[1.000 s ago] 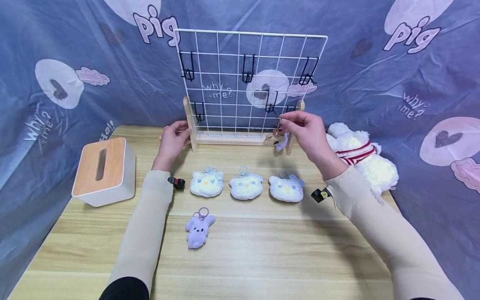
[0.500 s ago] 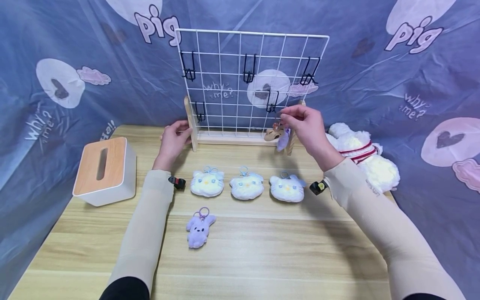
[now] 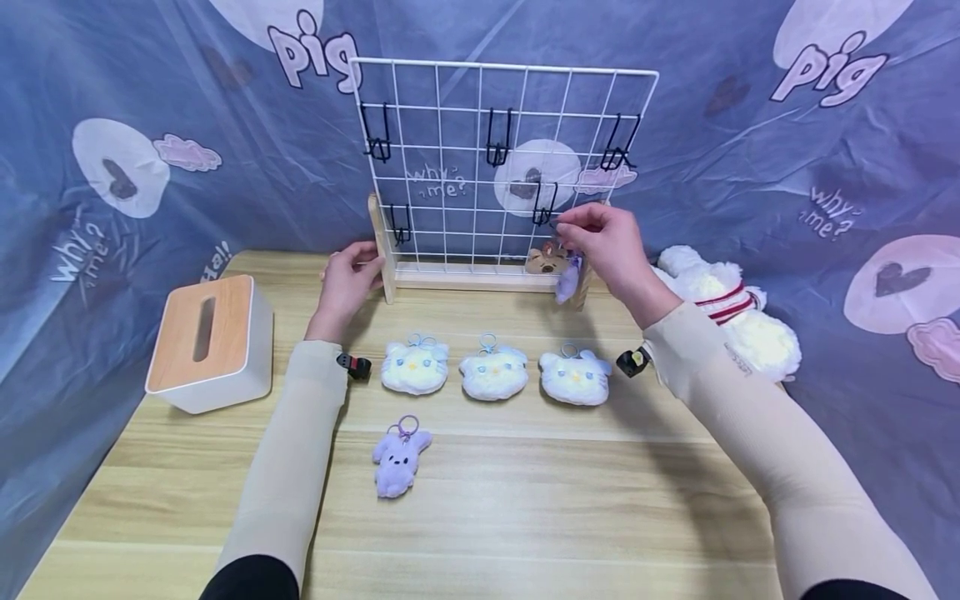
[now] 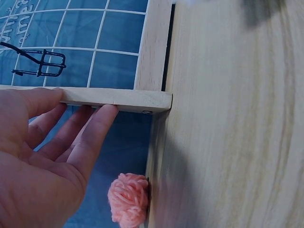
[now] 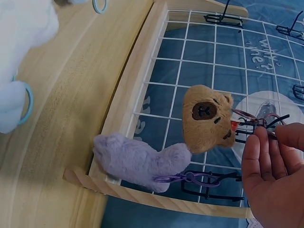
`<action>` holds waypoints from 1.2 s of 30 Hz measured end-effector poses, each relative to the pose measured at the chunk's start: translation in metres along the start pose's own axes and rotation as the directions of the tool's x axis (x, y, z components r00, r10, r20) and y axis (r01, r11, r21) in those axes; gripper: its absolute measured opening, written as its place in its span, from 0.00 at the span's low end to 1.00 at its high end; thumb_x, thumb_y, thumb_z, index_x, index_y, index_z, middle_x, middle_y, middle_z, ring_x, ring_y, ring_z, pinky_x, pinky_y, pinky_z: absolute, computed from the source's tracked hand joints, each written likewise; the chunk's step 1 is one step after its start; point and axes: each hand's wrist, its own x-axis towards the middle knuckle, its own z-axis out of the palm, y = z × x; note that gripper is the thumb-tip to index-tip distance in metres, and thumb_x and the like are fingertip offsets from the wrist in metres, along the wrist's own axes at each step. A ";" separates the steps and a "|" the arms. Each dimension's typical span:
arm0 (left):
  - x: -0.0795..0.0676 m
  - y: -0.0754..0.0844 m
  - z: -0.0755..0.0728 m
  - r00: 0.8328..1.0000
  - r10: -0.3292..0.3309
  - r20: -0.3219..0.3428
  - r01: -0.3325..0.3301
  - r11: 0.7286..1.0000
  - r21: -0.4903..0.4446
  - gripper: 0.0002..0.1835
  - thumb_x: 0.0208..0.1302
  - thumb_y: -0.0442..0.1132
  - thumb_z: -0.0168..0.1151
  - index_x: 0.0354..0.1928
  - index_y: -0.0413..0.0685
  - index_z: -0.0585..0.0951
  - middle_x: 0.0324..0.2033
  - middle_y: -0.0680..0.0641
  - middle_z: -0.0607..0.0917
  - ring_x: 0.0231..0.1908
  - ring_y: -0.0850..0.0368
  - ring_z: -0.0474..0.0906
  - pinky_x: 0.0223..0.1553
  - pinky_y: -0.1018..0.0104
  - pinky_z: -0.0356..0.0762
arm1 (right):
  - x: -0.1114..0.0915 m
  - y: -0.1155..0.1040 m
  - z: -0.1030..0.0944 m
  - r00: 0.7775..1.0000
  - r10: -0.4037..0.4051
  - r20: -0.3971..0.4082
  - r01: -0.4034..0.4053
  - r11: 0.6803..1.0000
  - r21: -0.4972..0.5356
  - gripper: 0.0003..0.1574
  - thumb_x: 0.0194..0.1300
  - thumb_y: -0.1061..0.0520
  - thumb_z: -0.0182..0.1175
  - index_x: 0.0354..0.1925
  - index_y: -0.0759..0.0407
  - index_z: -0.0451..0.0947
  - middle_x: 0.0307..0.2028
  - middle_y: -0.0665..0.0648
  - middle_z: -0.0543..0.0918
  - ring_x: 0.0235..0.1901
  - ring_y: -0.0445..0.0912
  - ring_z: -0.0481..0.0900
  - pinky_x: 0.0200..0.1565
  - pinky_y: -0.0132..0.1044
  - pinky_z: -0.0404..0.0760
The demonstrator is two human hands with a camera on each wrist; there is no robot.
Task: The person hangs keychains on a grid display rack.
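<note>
My left hand (image 3: 347, 279) grips the left wooden post (image 4: 118, 98) of a white wire grid rack (image 3: 465, 279), thumb on one side and fingers on the other. With its fingertips, my right hand (image 3: 609, 242) pinches the ring end of a brown animal-head plush keychain (image 5: 202, 118), right at a black hook (image 3: 544, 204) on the grid's lower right. The brown head dangles in front of the wires. Beside it, a purple plush keychain (image 5: 137, 154) hangs by its purple ring from another black hook (image 5: 209, 185), close to the right post.
Three white cat-face plush keychains (image 3: 415, 368) lie in a row before the rack, with another purple plush keychain (image 3: 397, 464) nearer. A tissue box (image 3: 213, 333) stands left, a white stuffed toy (image 3: 750, 333) right. A pink yarn ball (image 4: 128, 199) sits by the left post.
My right hand has moved slightly up and left, bringing the brown plush keychain's ring to the hook. The brown head has swung upright. My left hand has stayed on the post.
</note>
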 end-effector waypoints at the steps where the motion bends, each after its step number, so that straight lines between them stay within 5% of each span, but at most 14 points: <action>1: 0.000 0.000 0.000 1.000 0.000 -0.001 0.000 1.000 0.001 0.24 0.86 0.36 0.60 0.77 0.35 0.76 0.70 0.29 0.82 0.67 0.34 0.84 0.66 0.48 0.93 | 0.001 0.000 0.001 1.000 0.002 -0.001 -0.002 1.000 -0.007 0.14 0.80 0.59 0.69 0.56 0.67 0.88 0.34 0.38 0.88 0.36 0.35 0.88 0.46 0.26 0.93; 36: 0.001 -0.001 -0.001 1.000 0.012 0.001 -0.012 1.000 0.026 0.23 0.87 0.36 0.60 0.77 0.36 0.77 0.70 0.30 0.83 0.66 0.36 0.85 0.62 0.56 0.95 | 0.030 -0.003 0.011 0.996 0.084 -0.009 -0.085 0.995 -0.056 0.10 0.80 0.63 0.67 0.54 0.68 0.87 0.34 0.43 0.86 0.32 0.34 0.88 0.42 0.23 0.94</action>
